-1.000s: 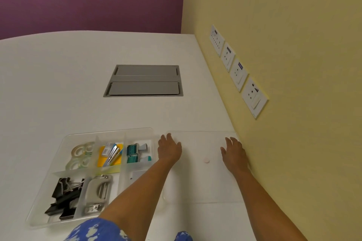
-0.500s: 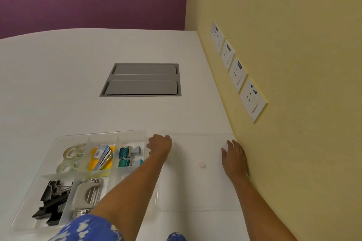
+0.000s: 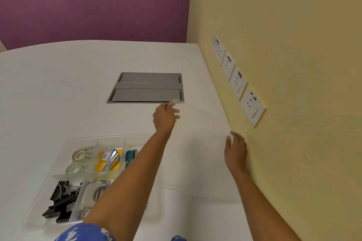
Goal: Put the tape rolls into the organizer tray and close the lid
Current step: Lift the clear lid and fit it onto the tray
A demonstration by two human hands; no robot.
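- Tape rolls (image 3: 79, 159) already lie in the tray's (image 3: 64, 143) far-left compartment, in the lower left of the frame, so the remaining step looks to be the lid.
- Lid (image 3: 197, 143): a clear sheet, right of the tray, tilted up off the counter (image 3: 58, 94). Its far edge is raised in the middle of the frame; its near edge seems to rest low toward the bottom, though the clear plastic makes its outline hard to trace.
- Left hand (image 3: 165, 116) pinches the lid's raised far-left corner, fingers closed on the edge, just below the grey hatch (image 3: 146, 88).
- Right hand (image 3: 235, 149) lies along the lid's right edge beside the yellow wall (image 3: 293, 45), fingers loosely extended; whether it grips or only steadies the edge I cannot tell.
- Key relation: the tray lies to the left of both hands, and the left forearm crosses over its right compartments. The lid must travel leftward across the frame to cover it.
- Long axes: tray and lid both seem to run from near to far, so the lid probably needs a sideways shift, not a turn.
- Left hand is nearer the tray and likely leads; the right follows from the wall side.
- Risk, as a judgement: the stacked clips (image 3: 60, 201) could keep the lid from seating flat.
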